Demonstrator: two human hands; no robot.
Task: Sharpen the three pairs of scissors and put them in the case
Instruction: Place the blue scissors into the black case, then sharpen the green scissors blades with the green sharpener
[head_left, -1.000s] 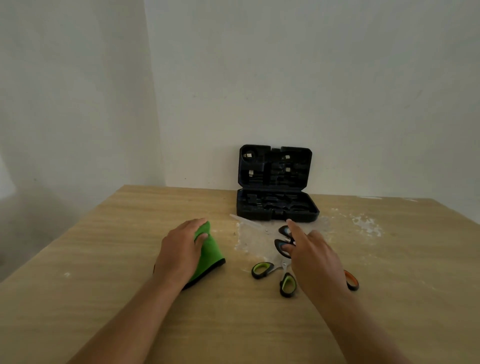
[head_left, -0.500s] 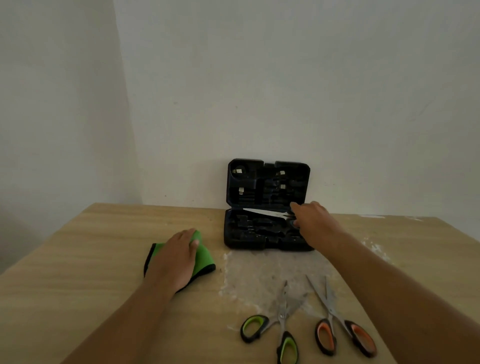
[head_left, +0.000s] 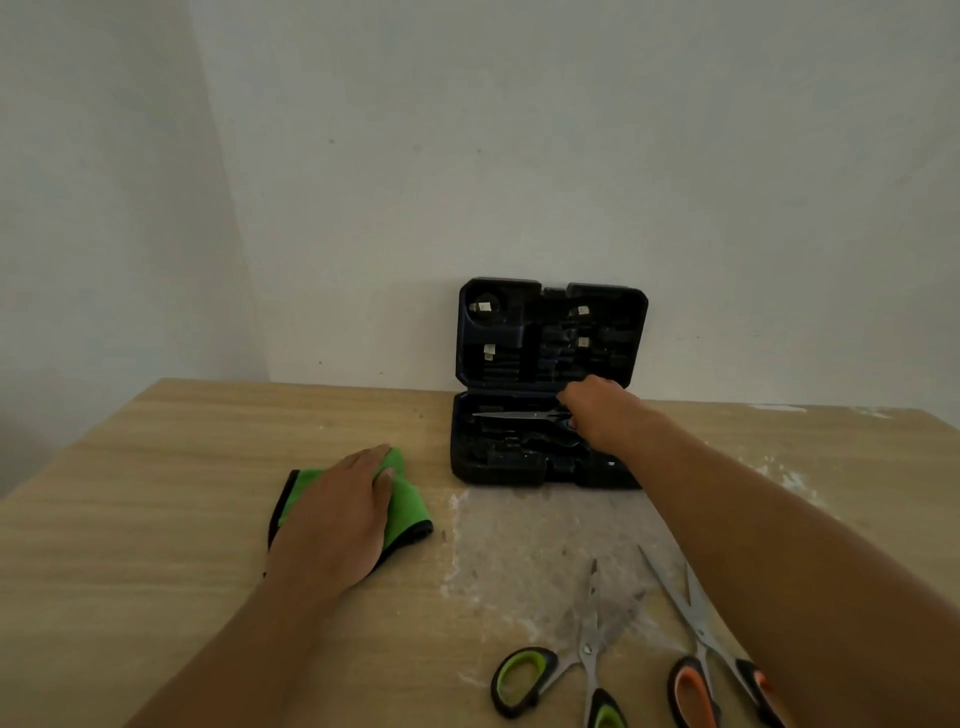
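While the right hand (head_left: 602, 415) is lowering the dark-handled scissors (head_left: 524, 414) into the case (head_left: 545, 470) at the tabletop's back edge, it's worth keeping blades flat and level so they're seating before release. Grip is clamping the handle end, fingers curled round it. Left hand (head_left: 337, 512) is lying flat, fingers straight, on the green cloth (head_left: 402, 496). Green-handled scissors (head_left: 582, 660) and orange-handled scissors (head_left: 696, 654) are waiting at the front edge.

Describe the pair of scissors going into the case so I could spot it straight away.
Find the open black case standing against the wall at the table's far edge. In its lower half lies a pair of scissors, blades closed and pointing left, with the right hand over its handles. The green-handled scissors and orange-handled scissors lie open on the table instead.
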